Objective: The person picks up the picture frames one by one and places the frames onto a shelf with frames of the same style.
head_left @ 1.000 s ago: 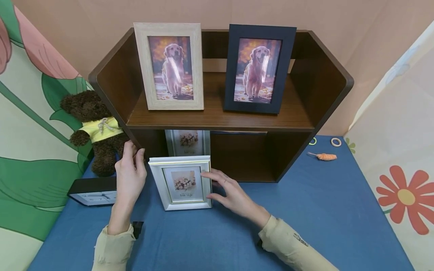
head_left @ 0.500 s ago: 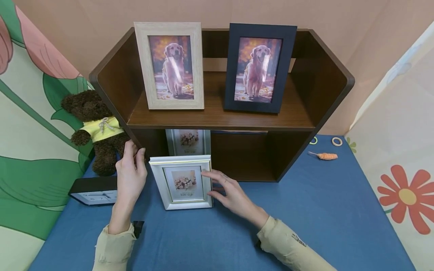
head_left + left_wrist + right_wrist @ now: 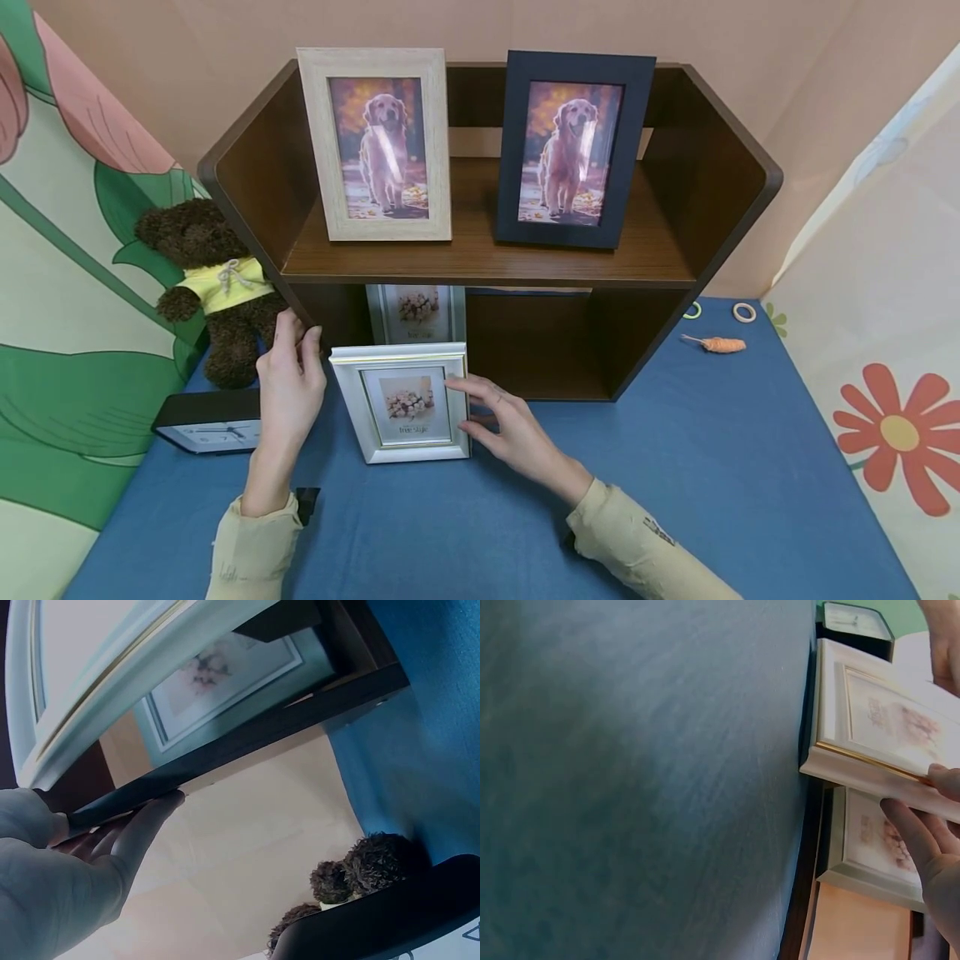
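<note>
My left hand [image 3: 291, 385] grips the front edge of the left side panel of a dark brown two-tier shelf [image 3: 487, 268]. In the left wrist view, the thumb and fingers of that hand lie on opposite sides of the panel. A white photo frame [image 3: 411, 455] with a flower picture stands tilted back on the blue table in front of the lower tier. My right hand [image 3: 516, 427] pinches its right edge; the right wrist view shows one digit on the front and others behind. Behind it, a grey-green photo frame [image 3: 417, 312] with a similar picture stands in the lower tier, partly hidden.
A cream photo frame [image 3: 313, 150] and a navy photo frame [image 3: 634, 150] with dog pictures stand on the upper tier. Left of the shelf are a brown teddy bear [image 3: 228, 333] and a black clock [image 3: 206, 412]. An orange toy carrot [image 3: 723, 345] and rings [image 3: 744, 312] lie at right.
</note>
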Demonstrator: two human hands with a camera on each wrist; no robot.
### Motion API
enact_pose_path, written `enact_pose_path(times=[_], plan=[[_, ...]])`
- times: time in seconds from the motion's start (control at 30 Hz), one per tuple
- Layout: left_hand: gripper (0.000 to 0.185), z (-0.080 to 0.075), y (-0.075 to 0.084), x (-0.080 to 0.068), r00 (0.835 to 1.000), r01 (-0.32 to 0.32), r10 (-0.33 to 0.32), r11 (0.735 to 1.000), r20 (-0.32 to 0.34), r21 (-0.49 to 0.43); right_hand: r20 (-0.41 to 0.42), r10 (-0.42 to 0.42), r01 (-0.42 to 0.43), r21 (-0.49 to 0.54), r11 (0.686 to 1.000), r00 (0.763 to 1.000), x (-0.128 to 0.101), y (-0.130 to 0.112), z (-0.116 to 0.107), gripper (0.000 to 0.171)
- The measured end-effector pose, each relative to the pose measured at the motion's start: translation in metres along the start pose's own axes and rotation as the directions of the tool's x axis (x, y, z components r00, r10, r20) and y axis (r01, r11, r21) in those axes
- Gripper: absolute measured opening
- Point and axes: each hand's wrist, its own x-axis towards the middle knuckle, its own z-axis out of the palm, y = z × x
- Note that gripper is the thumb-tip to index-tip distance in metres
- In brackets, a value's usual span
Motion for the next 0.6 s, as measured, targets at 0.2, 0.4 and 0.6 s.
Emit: enact_pose_path(times=[0.2,0.4,0.6], plan=[[0.027,-0.0002,0.002,-0.0003,1.0,0.015,-0.015,1.0,0.001,0.0,-0.014,0.01,-0.01,0.003,1.0,1.0,-0.0013,-0.0011,0.0016,0.07],[0.026,-0.0008,0.0041,0.0001,1.0,0.02,-0.02,1.0,0.005,-0.006,-0.054,0.025,-0.025,0.012,1.0,0.998,-0.0041,-0.0019,0.0041,0.069],[0.025,-0.0009,0.0044,-0.0001,1.0,0.018,-0.018,1.0,0.005,-0.013,-0.117,0.066,-0.059,0.065,0.996,0.991,-0.0088,0.0002,0.0034,0.065]])
